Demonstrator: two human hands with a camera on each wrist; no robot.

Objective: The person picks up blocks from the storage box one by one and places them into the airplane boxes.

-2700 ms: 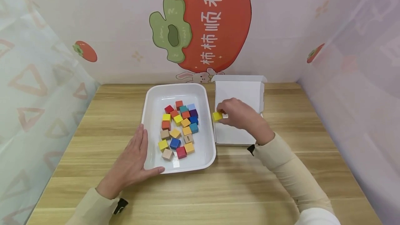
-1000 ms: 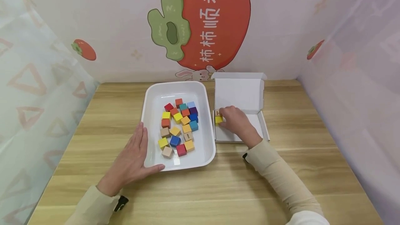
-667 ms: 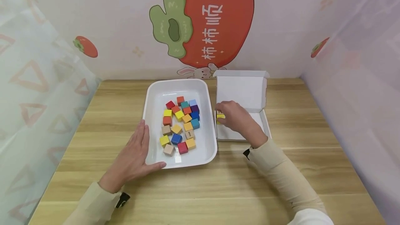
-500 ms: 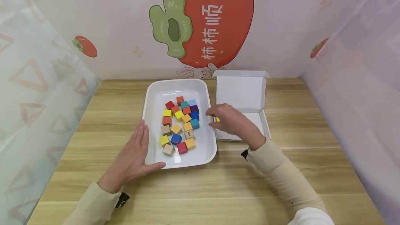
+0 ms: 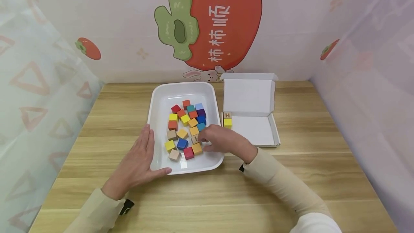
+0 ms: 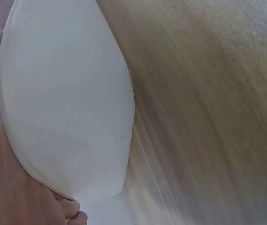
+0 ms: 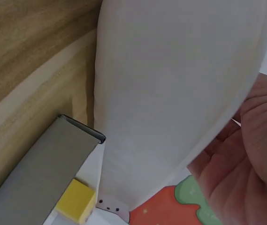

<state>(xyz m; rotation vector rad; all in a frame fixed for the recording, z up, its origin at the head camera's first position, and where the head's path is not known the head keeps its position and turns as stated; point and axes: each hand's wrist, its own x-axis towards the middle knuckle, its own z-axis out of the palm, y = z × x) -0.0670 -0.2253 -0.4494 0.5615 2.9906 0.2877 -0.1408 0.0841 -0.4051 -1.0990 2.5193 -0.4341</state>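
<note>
My left hand (image 5: 137, 159) rests on the near left corner of a white tray (image 5: 219, 161), fingers straight along its side and thumb on the near rim. Several coloured and plain wooden cubes lie loose in the tray. Over its right part, my right hand (image 5: 223, 139) has its fingertips at a plain wooden cube (image 5: 195, 139) with a dark mark; thumb and fingers stand apart. In the right wrist view, the tray wall hides those fingertips. Right of the tray, an open white box (image 5: 250, 132) holds a wooden cube with an H (image 5: 227, 115) and a yellow cube (image 5: 228, 123).
The box lid (image 5: 247, 95) stands raised at the back. Wood-grain table (image 5: 200, 204) surrounds tray and box. A printed curtain (image 5: 284, 28) closes the back and both sides.
My right hand brought a yellow cube into the box, let go of it below the H cube, and moved left and nearer over the tray. The left hand stayed on the tray.
</note>
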